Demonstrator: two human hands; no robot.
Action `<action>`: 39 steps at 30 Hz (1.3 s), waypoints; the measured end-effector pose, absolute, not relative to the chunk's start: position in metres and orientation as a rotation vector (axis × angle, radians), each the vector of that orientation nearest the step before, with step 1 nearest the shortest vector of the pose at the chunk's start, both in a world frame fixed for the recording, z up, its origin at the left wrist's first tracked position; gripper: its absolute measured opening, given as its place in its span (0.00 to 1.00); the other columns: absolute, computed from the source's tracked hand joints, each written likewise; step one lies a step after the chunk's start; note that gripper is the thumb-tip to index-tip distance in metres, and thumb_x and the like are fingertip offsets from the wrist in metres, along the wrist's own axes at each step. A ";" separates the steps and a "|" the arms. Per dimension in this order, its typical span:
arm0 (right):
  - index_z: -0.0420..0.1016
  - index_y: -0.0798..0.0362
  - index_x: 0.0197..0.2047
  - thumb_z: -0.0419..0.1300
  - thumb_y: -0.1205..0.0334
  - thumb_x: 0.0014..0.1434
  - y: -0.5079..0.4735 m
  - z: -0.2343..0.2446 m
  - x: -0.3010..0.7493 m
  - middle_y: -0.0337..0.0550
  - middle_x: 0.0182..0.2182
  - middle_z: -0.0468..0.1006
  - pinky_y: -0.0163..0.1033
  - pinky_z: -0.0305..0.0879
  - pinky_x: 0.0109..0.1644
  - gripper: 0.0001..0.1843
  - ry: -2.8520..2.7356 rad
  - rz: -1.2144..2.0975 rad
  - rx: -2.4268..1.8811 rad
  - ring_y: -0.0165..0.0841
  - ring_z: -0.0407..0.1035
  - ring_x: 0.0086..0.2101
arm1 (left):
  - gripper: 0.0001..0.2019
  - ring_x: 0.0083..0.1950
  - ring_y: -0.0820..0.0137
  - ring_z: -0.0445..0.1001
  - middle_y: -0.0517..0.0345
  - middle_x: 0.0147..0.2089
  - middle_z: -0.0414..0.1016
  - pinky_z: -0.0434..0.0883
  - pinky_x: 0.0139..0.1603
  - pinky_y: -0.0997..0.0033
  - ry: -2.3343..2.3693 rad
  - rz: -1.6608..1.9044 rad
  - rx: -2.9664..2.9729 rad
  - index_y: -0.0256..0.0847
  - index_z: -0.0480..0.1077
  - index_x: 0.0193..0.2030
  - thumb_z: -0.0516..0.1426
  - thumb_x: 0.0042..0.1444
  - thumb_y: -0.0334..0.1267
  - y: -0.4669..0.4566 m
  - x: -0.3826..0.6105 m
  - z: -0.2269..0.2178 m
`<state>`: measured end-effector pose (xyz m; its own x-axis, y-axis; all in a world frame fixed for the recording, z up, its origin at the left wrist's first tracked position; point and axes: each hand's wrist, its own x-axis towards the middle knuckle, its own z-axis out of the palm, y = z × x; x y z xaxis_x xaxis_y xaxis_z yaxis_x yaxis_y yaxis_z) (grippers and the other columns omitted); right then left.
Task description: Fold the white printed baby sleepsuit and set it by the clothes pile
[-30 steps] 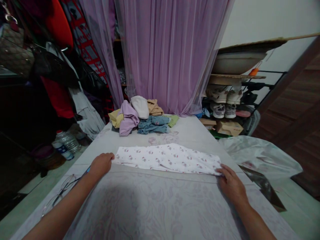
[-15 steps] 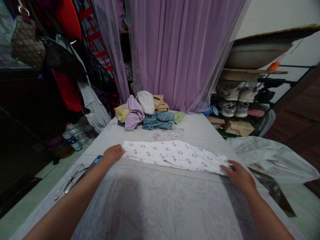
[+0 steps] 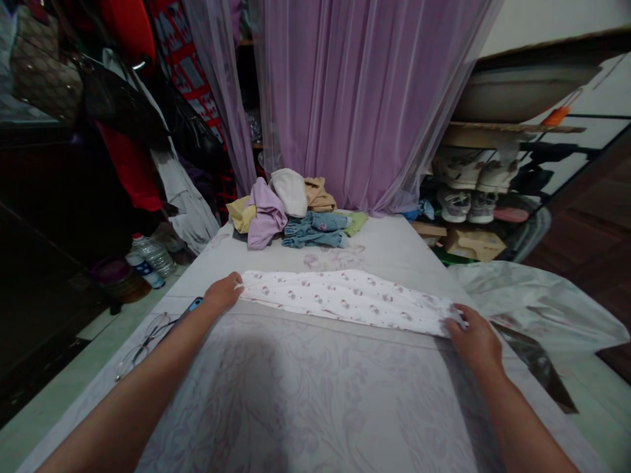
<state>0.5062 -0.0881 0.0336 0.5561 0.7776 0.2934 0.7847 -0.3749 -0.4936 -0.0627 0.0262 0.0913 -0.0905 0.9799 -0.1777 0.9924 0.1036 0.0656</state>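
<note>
A left hand [image 3: 224,291] and a right hand [image 3: 476,336], each pinched nearly closed, grip opposite ends of a white printed garment [image 3: 340,297]. It stretches across a pale flowered sheet [image 3: 325,387], near a clothes pile [image 3: 269,213].

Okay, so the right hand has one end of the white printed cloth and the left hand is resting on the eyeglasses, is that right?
Not quite: the left hand is gripping the other end of the white printed cloth, as the head view shows; the eyeglasses lie apart from it. The right hand does have one end.
</note>
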 end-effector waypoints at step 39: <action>0.77 0.48 0.28 0.56 0.61 0.55 -0.069 0.035 0.366 0.42 0.31 0.81 0.42 0.68 0.43 0.09 -1.842 0.375 -1.584 0.37 0.74 0.36 | 0.16 0.54 0.63 0.72 0.53 0.51 0.77 0.66 0.55 0.65 1.659 0.075 2.524 0.46 0.75 0.48 0.47 0.65 0.42 -0.012 0.004 0.086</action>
<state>0.3659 -0.0691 0.0354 -0.0382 0.9536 0.2986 0.7608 0.2215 -0.6101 0.0038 -0.0120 0.0856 0.3980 0.9171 -0.0245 0.9110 -0.3920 0.1278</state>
